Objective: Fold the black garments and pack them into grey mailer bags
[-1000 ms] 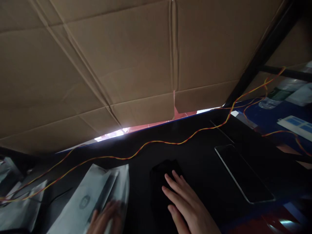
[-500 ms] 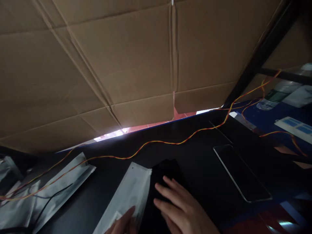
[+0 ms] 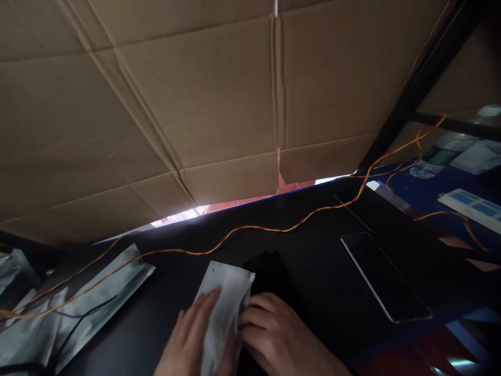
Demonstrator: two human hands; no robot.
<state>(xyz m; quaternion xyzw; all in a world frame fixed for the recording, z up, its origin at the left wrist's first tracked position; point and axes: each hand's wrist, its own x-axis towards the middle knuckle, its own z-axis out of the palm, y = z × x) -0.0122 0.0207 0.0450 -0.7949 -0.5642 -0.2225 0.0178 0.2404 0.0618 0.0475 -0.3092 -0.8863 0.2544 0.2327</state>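
Note:
A frosted, whitish plastic zip bag lies on the black table between my hands. My left hand is closed on the lower part of it, with the fingers over its left side. On the other side, my right hand has its fingers curled against the bag's right edge and appears to pinch it. The fingertips there are partly hidden. Beneath and behind the right hand is a flat black item, hard to make out against the table. What the bag contains cannot be made out.
A dark-screened phone lies to the right. More frosted bags are at the left, with a black cable over them. A red-yellow twisted wire crosses the table. Cardboard stands behind; a bottle is at far right.
My left hand has come up over the bag and closed around it. My right hand's spread fingers have curled in and moved left to the bag's edge. The bag's top has shifted slightly right.

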